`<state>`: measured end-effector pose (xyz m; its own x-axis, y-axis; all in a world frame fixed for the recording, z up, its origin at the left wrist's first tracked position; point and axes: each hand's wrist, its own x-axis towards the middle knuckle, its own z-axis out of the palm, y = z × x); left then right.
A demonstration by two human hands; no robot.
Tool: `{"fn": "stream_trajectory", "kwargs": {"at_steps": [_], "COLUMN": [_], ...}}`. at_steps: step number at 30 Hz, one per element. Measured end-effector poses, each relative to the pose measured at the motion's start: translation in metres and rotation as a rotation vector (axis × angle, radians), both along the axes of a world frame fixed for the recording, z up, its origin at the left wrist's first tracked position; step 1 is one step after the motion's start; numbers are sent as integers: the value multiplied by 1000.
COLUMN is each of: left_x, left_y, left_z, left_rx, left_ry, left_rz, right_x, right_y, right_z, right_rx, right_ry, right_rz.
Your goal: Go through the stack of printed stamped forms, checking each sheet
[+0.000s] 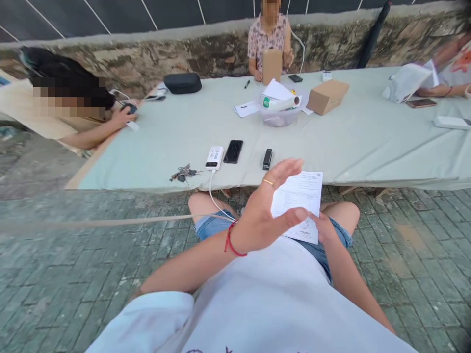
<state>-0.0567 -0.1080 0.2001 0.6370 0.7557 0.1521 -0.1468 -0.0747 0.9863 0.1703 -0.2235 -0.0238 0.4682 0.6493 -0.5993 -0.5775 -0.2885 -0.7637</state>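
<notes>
A printed sheet of paper (300, 193) lies over my lap, below the table's near edge. At its lower right edge, my right hand (326, 228) grips it, thumb on top. My left hand (267, 211), with a ring and a red string bracelet (228, 240), is raised above the left part of the sheet. Its fingers are stretched out and the thumb stands apart; nothing is in it. Just beyond it on the table lies a black stapler (268, 159). A black phone (233, 151) and a white power bank (214, 158) with a cable rest to its left.
Keys (183, 173) lie near the front edge of the cloth-covered table (154, 147). Farther back are a plastic bowl (279, 117) with papers and a roll, a cardboard box (327, 96) and a black case (183, 83). Other people sit at the left, far side and right.
</notes>
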Motion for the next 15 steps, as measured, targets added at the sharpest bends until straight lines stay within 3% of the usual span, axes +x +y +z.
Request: {"fn": "stream_trajectory", "kwargs": {"at_steps": [2,6,8,11,15], "left_x": [20,44,44,36,23], "left_y": [15,44,47,38,31], "left_z": [-32,-134,-173,-202,-211], "left_rx": [-93,-323,-393,-623,-920], "left_ry": [37,306,364,428,260], "left_rz": [73,388,448,312,-21], "right_x": [4,11,14,15,12], "right_y": [2,3,2,1,1], "right_z": [2,10,13,12,4], "right_rx": [29,65,68,56,64], "right_ry": [-13,-8,22,52,82], "right_rz": [-4,-3,0,-19,-4]}}
